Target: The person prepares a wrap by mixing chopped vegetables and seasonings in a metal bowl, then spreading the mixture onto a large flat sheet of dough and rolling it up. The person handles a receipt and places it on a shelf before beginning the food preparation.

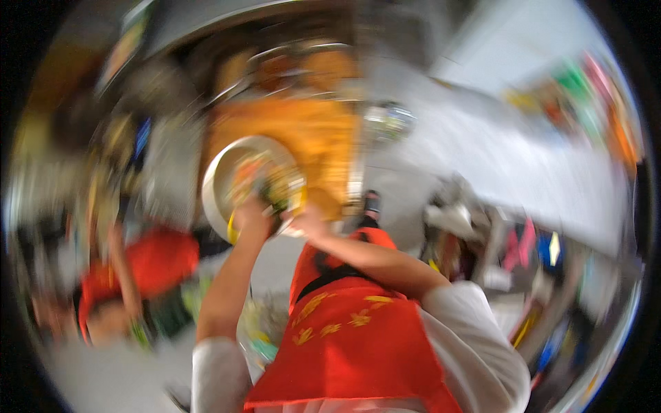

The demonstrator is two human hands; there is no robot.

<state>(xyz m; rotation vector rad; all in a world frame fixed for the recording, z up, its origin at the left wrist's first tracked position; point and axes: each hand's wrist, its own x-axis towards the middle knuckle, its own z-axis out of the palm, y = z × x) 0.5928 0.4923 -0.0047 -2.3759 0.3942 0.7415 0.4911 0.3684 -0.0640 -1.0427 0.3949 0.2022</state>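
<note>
A round white basin (210,181) is before me, over the near left part of an orange-brown wooden surface (320,121). Mixed orange, green and yellow contents (261,175) show inside it, too blurred to name. My left hand (253,216) reaches over the basin's near side, against a dark green and yellow mass. At the near right rim is my right hand (309,223), close to something pale. Yellow edges show beside both hands. Motion blur hides the fingers and whatever they grip.
Several round containers (328,67) line the wooden surface's far side. A clear container or bag (390,121) is to the right on grey floor. Left of me, another person in a red apron (160,255) reaches forward. Bags and a cluttered rack (496,242) stand at right.
</note>
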